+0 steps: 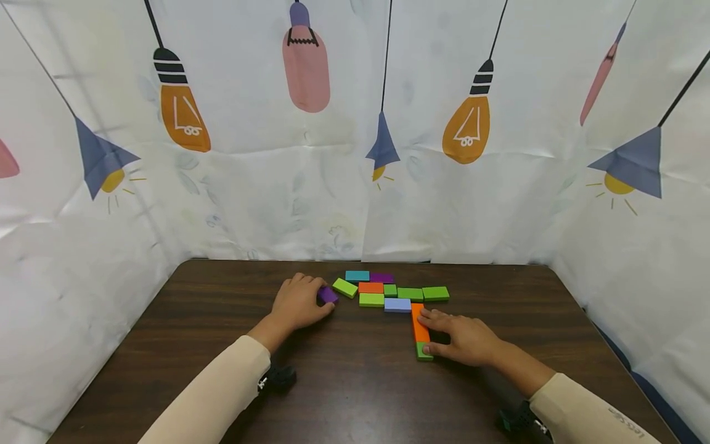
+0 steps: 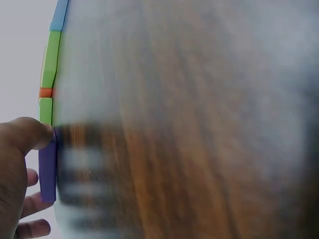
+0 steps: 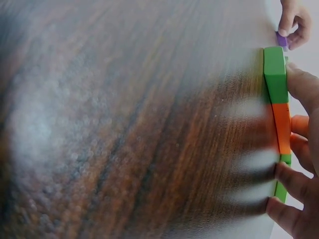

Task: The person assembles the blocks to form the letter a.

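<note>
My left hand (image 1: 299, 300) grips a flat purple block (image 1: 328, 294) between thumb and fingers, at the left end of a cluster of coloured blocks. In the left wrist view the thumb lies along the near end of that purple block (image 2: 48, 172). On the right side, my right hand (image 1: 466, 338) touches an upright-running orange block (image 1: 420, 331) with its fingertips. Its thumb rests at a green block (image 1: 423, 353) that adjoins the orange one's near end. The fingers look spread rather than curled round either block.
Between the hands lie a lime block (image 1: 345, 288), a second lime block (image 1: 371, 300), a light blue block (image 1: 397, 305), a short orange block (image 1: 370, 287) and several green blocks (image 1: 435, 293). Teal (image 1: 357, 276) and dark purple (image 1: 381, 277) blocks form the back row. A patterned curtain (image 1: 249, 203) surrounds the brown table (image 1: 344, 394).
</note>
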### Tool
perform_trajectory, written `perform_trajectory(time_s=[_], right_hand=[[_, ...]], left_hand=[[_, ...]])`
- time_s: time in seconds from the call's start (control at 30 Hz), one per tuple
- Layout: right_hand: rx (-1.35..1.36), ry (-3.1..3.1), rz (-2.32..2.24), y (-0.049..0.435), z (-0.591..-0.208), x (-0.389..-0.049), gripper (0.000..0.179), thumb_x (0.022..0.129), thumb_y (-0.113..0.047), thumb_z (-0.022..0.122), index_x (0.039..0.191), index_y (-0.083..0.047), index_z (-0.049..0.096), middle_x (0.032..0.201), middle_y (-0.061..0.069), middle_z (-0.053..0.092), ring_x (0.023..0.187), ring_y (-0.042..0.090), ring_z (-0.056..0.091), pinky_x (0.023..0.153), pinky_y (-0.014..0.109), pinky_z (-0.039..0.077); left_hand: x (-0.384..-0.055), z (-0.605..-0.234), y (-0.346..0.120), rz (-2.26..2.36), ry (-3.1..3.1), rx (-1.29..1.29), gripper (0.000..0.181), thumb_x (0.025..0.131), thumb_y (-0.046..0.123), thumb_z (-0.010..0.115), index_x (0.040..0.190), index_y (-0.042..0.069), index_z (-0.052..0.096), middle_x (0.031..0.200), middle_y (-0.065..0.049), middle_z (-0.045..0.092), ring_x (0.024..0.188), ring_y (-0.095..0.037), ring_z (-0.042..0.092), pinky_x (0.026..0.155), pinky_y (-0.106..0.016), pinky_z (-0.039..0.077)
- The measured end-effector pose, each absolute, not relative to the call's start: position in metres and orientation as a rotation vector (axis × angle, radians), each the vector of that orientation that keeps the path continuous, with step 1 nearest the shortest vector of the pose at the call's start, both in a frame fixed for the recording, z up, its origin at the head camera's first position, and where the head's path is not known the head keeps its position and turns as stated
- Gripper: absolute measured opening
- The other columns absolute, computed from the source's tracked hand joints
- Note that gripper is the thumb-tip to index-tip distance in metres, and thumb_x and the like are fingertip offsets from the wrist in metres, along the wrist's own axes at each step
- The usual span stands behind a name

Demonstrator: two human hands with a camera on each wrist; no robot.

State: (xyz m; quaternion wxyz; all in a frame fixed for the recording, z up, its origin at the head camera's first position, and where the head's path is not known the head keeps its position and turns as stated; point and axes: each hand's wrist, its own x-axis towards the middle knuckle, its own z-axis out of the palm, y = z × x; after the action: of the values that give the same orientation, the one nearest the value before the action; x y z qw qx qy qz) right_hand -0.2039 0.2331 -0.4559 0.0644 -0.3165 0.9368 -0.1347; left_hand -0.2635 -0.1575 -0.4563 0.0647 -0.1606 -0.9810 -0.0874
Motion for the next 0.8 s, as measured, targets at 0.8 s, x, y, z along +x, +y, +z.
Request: perform_trajectory(time_s=[0.8], right_hand=[[-0.926, 2.816, -0.404, 0.233, -0.456, -0.204, 0.077, 0.096, -0.069, 0.053, 0.154, -0.020, 0.049, 0.159, -0.001, 0.042, 0.143, 0.026, 0.044, 0.103, 0.059, 0.045]], left_hand=[[-0.225, -0.453, -0.126, -0.405, -2.828, -0.836, 0.049, 0.084, 0.050, 0.079, 0.119, 0.018, 0.070, 0.118, 0.002, 0.069, 0.117, -0.022, 0.055, 0.101, -0.047, 0.044]])
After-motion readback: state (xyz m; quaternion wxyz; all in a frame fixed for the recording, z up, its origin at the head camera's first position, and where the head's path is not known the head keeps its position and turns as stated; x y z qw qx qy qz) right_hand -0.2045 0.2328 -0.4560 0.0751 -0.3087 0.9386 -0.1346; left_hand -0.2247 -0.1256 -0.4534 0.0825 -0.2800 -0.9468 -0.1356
